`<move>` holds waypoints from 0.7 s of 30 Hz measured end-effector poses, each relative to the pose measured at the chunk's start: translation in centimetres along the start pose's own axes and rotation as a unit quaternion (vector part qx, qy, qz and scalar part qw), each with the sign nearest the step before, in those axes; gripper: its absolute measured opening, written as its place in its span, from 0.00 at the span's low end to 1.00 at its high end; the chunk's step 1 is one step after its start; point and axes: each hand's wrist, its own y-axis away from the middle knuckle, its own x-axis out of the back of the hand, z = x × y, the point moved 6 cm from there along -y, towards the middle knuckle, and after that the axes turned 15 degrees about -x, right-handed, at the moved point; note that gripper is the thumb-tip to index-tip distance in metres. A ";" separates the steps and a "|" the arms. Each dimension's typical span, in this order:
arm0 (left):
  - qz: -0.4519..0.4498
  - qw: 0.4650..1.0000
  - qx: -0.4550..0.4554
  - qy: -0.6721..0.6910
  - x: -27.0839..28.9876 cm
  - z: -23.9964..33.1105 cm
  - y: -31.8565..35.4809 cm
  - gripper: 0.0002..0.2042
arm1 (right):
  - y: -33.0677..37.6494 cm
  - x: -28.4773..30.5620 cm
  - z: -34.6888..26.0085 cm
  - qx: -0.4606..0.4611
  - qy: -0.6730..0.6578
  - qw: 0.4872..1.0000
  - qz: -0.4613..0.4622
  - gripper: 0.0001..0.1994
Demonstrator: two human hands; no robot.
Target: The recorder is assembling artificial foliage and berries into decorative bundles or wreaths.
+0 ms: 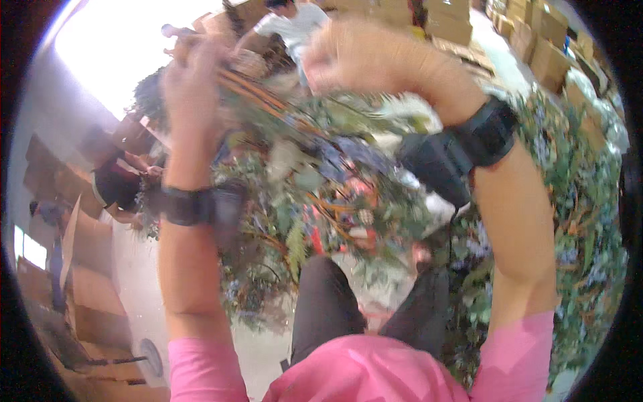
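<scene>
Both my hands are raised at the top of the head view and smeared by motion. My left hand [192,84] is closed at the ends of thin brown twigs [264,97], which slant down to the right into leafy greenery. My right hand [362,59] is curled with its fingers bent in; what lies in them, if anything, is hidden. Below and between my hands spreads artificial-looking greenery [268,181] with green leaves, bluish-purple bits and pale pieces. Black bands [492,130] with dark blocks are strapped round both wrists.
A large heap of leafy stems with bluish flowers [569,221] fills the right side. Cardboard boxes [100,295] stand at the left, and more boxes [449,23] at the back. One person in a light shirt [295,27] is ahead; another in dark clothes [117,177] is at the left.
</scene>
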 end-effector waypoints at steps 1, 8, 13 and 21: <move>-0.049 0.994 -0.086 -0.051 1.1 0.6 -0.4 0.11 | 0.9 0.7 0.2 -0.042 -0.097 0.994 0.023 0.09; -0.084 0.990 -0.093 -0.069 6.9 -4.7 1.6 0.10 | 12.6 -1.9 12.4 -0.296 -0.212 0.930 0.053 0.07; -0.104 0.952 -0.193 -0.214 10.6 -4.3 3.9 0.13 | 19.2 -11.6 12.7 -0.433 -0.257 0.862 -0.067 0.07; 0.065 0.973 0.188 0.113 11.0 -6.6 4.7 0.09 | 20.5 -21.2 7.1 -0.441 -0.429 0.788 -0.007 0.11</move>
